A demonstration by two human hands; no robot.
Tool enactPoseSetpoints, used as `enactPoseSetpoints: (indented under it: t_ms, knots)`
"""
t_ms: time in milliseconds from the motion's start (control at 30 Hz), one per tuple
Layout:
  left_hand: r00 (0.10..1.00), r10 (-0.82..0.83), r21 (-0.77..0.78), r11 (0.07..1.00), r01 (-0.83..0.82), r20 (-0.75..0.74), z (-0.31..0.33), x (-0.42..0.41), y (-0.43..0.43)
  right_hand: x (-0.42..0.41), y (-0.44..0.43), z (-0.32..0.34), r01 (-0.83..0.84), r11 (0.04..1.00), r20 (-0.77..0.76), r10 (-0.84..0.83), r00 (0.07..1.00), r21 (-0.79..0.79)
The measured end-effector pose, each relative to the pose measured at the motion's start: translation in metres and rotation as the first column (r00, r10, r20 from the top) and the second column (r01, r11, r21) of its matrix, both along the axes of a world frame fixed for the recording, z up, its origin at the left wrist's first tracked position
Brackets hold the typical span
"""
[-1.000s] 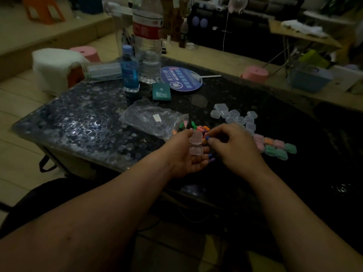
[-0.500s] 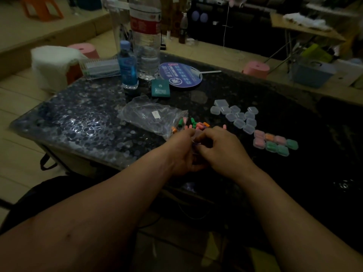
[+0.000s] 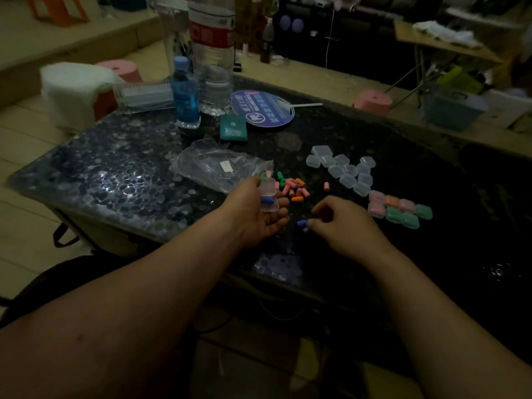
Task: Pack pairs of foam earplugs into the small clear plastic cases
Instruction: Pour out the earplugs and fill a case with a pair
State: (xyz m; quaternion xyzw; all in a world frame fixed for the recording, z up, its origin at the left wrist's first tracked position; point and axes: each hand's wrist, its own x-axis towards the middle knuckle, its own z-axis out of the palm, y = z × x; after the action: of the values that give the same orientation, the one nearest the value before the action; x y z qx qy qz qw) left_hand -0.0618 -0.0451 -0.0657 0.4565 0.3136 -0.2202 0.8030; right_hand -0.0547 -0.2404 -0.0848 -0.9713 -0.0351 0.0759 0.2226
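Dim light falls on a dark, pebble-patterned table (image 3: 121, 180) in a cluttered room. The left hand (image 3: 256, 217) is palm up over the table's near edge. Its fingers (image 3: 280, 203) curl under and around an open clear case (image 3: 268, 197), held hinged wide, with one blue earplug (image 3: 267, 200) lying inside it.

The right hand (image 3: 345, 226) hovers low just to the right, knuckles up and fingers bent inward. Its thumb tip meets a second blue plug (image 3: 301, 223), with a purple plug (image 3: 305, 230) just below. Whether the thumb and fingers actually pinch the second blue plug or only touch it cannot be told in this light.

Just beyond the two hands lie the loose earplugs (image 3: 293, 187), pink, orange and green in a small scatter. To their right sits a cluster of empty cases (image 3: 347, 171), and nearer the right hand two rows of filled cases (image 3: 398, 208) showing pink, orange and green.

A crumpled plastic bag (image 3: 213, 165) lies left of the scatter. Farther back stand a large water bottle (image 3: 213, 53) and a small blue bottle (image 3: 184, 93), beside a round hand fan (image 3: 262, 109) and a green packet (image 3: 233, 131).
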Motion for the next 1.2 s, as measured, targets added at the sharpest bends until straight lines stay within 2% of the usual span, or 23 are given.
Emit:
enactPoseSetpoints:
  t_ms: [133,300,400,533,633,733,867,1000,1200]
  knots:
    - [1.000,0.017,0.009,1.000,-0.017,0.009,-0.002,0.002,-0.001,-0.001,0.018,-0.009,-0.039,0.990,0.042,0.045,0.998,-0.135]
    - [1.000,-0.008,0.014,1.000,0.007,0.021,-0.003,0.000,-0.001,0.003,0.029,-0.018,-0.048,0.982,0.109,0.069,0.992,-0.182]
    - [1.000,-0.007,0.030,1.000,0.006,0.022,-0.001,-0.002,-0.002,0.007,0.027,-0.019,0.006,0.997,0.118,0.003,0.993,-0.081]
    - [0.999,-0.024,0.031,0.999,0.023,0.022,0.002,-0.005,-0.005,0.014,0.016,-0.008,0.101,0.981,0.135,-0.124,0.983,0.165]
    - [0.998,-0.060,0.027,0.998,0.059,0.029,0.007,-0.007,-0.009,0.013,0.011,0.009,0.101,0.942,0.154,-0.157,0.975,0.321]
    - [0.995,-0.096,0.008,0.995,0.096,0.032,0.008,-0.007,-0.010,0.005,0.010,0.021,0.033,0.912,0.207,-0.127,0.970,0.408]
    - [0.992,-0.122,-0.035,0.992,0.123,0.038,0.008,-0.008,-0.013,-0.008,0.020,0.022,-0.088,0.882,0.224,-0.020,0.974,0.463]
    - [0.990,-0.126,-0.069,0.989,0.130,0.056,0.011,-0.012,-0.018,-0.010,0.023,0.011,-0.209,0.910,0.283,0.107,0.953,0.359]
    - [0.991,-0.119,-0.083,0.989,0.124,0.057,0.006,-0.008,-0.016,-0.008,0.026,0.003,-0.261,0.903,0.310,0.153,0.938,0.342]
